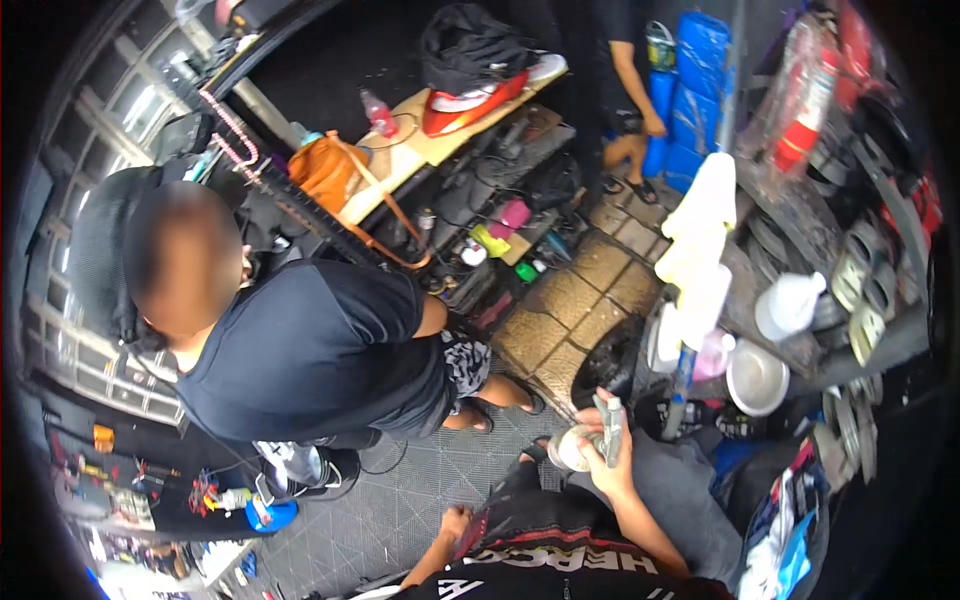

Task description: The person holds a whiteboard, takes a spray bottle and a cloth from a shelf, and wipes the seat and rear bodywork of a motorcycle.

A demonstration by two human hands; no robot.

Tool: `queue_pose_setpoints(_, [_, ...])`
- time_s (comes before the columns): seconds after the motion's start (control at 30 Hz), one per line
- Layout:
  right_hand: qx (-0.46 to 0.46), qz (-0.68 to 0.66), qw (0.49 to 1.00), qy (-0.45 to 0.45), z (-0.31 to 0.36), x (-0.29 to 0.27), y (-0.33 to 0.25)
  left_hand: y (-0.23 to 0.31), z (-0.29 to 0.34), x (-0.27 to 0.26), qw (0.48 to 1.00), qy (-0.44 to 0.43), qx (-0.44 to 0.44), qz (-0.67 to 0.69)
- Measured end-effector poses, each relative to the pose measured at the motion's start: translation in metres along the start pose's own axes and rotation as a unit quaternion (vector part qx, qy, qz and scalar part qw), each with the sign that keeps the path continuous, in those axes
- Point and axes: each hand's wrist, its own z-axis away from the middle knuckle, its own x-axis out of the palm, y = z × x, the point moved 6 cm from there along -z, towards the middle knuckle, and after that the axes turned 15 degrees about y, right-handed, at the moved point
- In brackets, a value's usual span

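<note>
My right hand [617, 472] is raised in front of me, its fingers wrapped round a pale grey tool [612, 430] shaped like a spray gun. Joined to the tool or right beside it is a rounded, whitish cup [570, 449]; I cannot tell which. My left hand [457, 522] hangs low by my thigh, above the dark mat. Its fingers look curled, but they are too small and partly turned away to show whether anything is in them.
A person in a dark shirt [310, 350] stands close on my left. Another person's arm [637, 90] shows at the back. Cluttered shelves [450, 140] line the far wall. On the right, a white jug [790, 305] and a white bucket [757, 378] stand near hanging sandals [868, 333].
</note>
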Motion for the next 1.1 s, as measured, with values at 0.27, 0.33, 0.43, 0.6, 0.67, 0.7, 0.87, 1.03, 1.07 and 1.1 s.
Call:
queue_pose_setpoints(0.27, [-0.023,0.046,0.999,0.004,0.008,0.008,0.006,-0.060,0.114,0.025,0.976,-0.108,-0.060,-0.181])
queue_pose_setpoints(0.33, [-0.026,0.037,0.999,-0.017,0.014,0.014,0.009,-0.067,0.108,0.030,0.981,-0.010,-0.096,-0.168])
queue_pose_setpoints(0.43, [-0.097,0.110,0.987,-0.064,0.019,0.023,0.010,-0.032,0.099,0.024,0.977,0.038,-0.122,-0.171])
queue_pose_setpoints(0.6, [-0.171,0.155,0.964,-0.129,0.031,0.039,0.004,-0.056,0.101,-0.019,0.979,0.088,-0.137,-0.127])
queue_pose_setpoints(0.67, [-0.136,0.137,0.974,-0.123,0.033,0.049,0.003,-0.072,0.096,-0.036,0.983,0.099,-0.117,-0.096])
queue_pose_setpoints(0.7, [-0.100,0.123,0.977,-0.140,0.036,0.054,0.010,-0.088,0.097,-0.047,0.986,0.095,-0.124,-0.061])
queue_pose_setpoints(0.87, [-0.217,0.185,0.950,-0.130,0.050,0.089,0.023,-0.122,0.039,-0.098,0.982,0.133,-0.131,-0.002])
queue_pose_setpoints(1.03, [-0.096,0.165,0.957,-0.220,0.085,0.130,0.036,-0.125,0.017,-0.170,0.955,0.263,-0.111,0.073])
queue_pose_setpoints(1.07, [-0.100,0.160,0.956,-0.226,0.096,0.140,0.019,-0.128,0.021,-0.175,0.953,0.271,-0.113,0.076])
queue_pose_setpoints(1.1, [-0.071,0.197,0.926,-0.314,0.117,0.158,-0.004,-0.128,0.024,-0.179,0.943,0.297,-0.126,0.077])
